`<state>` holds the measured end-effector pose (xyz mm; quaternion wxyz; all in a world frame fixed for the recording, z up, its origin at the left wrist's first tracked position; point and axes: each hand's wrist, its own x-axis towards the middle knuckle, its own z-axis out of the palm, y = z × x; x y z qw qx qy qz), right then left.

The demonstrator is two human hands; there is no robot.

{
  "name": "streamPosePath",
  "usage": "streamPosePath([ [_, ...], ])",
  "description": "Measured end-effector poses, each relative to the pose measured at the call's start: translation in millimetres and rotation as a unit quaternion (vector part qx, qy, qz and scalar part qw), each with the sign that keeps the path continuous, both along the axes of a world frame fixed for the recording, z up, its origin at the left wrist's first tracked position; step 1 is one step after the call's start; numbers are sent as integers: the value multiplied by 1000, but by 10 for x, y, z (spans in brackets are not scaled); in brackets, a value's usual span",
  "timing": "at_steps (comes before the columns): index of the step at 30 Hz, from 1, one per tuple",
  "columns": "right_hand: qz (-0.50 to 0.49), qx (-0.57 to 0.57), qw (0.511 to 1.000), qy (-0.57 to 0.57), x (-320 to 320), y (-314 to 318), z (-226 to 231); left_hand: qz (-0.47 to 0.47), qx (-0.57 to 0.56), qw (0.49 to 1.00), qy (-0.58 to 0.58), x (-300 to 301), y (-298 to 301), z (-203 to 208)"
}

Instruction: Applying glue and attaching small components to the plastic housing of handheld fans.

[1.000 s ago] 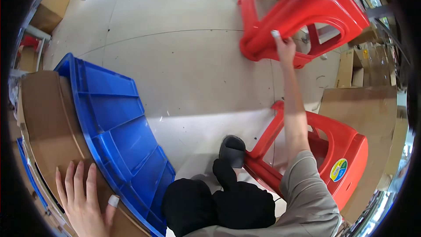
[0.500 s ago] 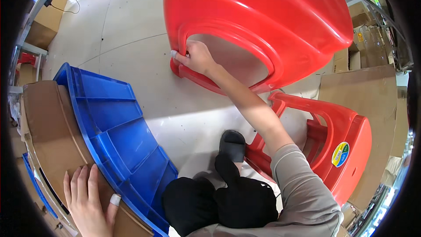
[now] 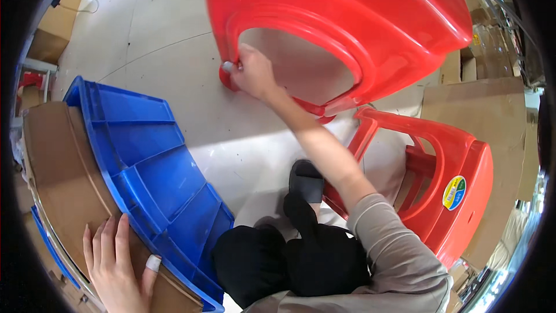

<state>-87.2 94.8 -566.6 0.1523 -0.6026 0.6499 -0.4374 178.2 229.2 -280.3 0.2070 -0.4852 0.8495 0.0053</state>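
Observation:
My right hand point(image 3: 253, 74) is wrapped round the leg of a large red plastic stool point(image 3: 347, 17) at the top of the view, beside the arched opening in its side. The stool's top edge runs out of the picture. At the lower left my left hand point(image 3: 116, 269) lies with fingers stretched out on a brown cardboard box point(image 3: 63, 156); its thumb has a white wrapping. Leaning along that box is a blue plastic crate point(image 3: 150, 162), its ribbed side showing. A second red stool point(image 3: 457, 197) with a round coloured sticker stands to the right, below my right forearm.
Large flat cardboard point(image 3: 478, 116) stands behind the second stool. Metal shelving with cartons point(image 3: 492, 46) lines the far right, and another carton point(image 3: 55, 26) sits at the far left. A black slipper point(image 3: 306, 182) is on my foot on the pale tiled floor point(image 3: 156, 52).
The large red stool has shifted and tilted slightly, with my right hand still on its leg and a little higher in view. My left hand stays on the cardboard box.

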Motion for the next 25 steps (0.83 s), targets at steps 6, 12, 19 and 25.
streamPosePath([
  [6, 37, 37, 998, 18, -566, -260, 37, -18, -7, 1000, -24, 70, -60, 39],
  [12, 67, 29, 997, 6, -1652, -689, -111, 28, 2, 1000, 9, 130, -22, 3],
  [19, -98, 79, 991, 37, -1849, -555, 15, -16, 27, 999, 30, 279, -41, -39],
  [25, -235, 61, 967, -83, -677, -446, -533, 4, 39, 996, 76, 215, -29, -52],
])
